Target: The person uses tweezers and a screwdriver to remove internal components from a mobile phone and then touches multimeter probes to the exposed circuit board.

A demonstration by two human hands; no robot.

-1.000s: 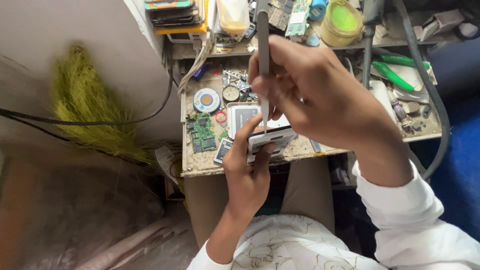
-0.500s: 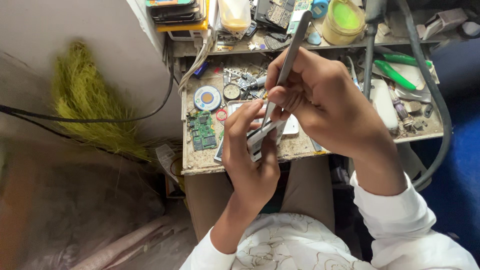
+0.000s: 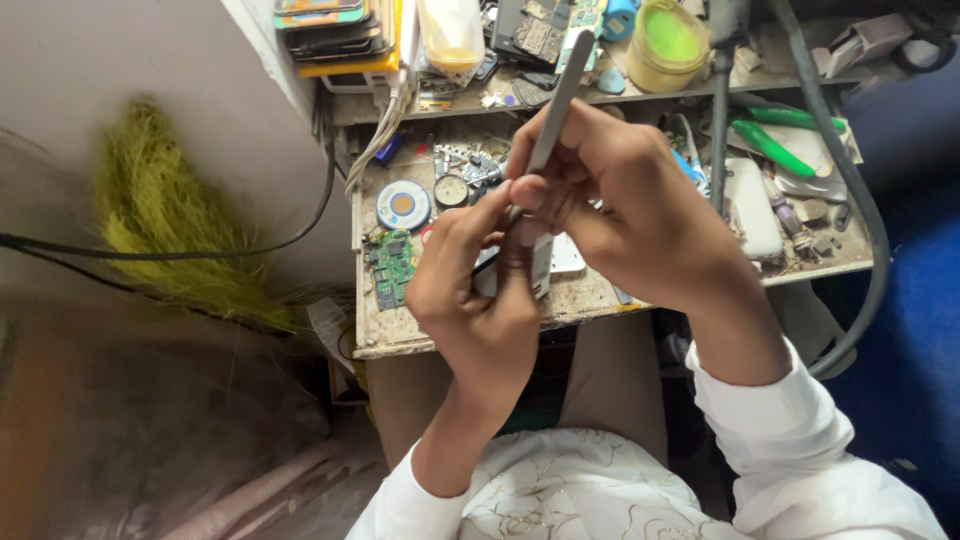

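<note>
Head view, nearest first: the left hand [image 3: 478,300] pinches a small phone part [image 3: 538,262] by its edges, thumb on one side and fingers curled behind, above the near edge of the cluttered workbench [image 3: 400,335]. The right hand [image 3: 640,205] grips slim metal tweezers [image 3: 556,105] pen-fashion, tips down at the part. That piece looks light, thin, stiff and likely fragile, so edge holds suit it best. Farther off lie a green circuit board [image 3: 390,265] and a yellow-green tub [image 3: 668,40]

We raise both forearms in white sleeves, our left hand [image 3: 475,295] curled with thumb and fingers pinched shut, our right hand [image 3: 630,205] arched just above it, fingertips pressed together and touching the left's.
</note>
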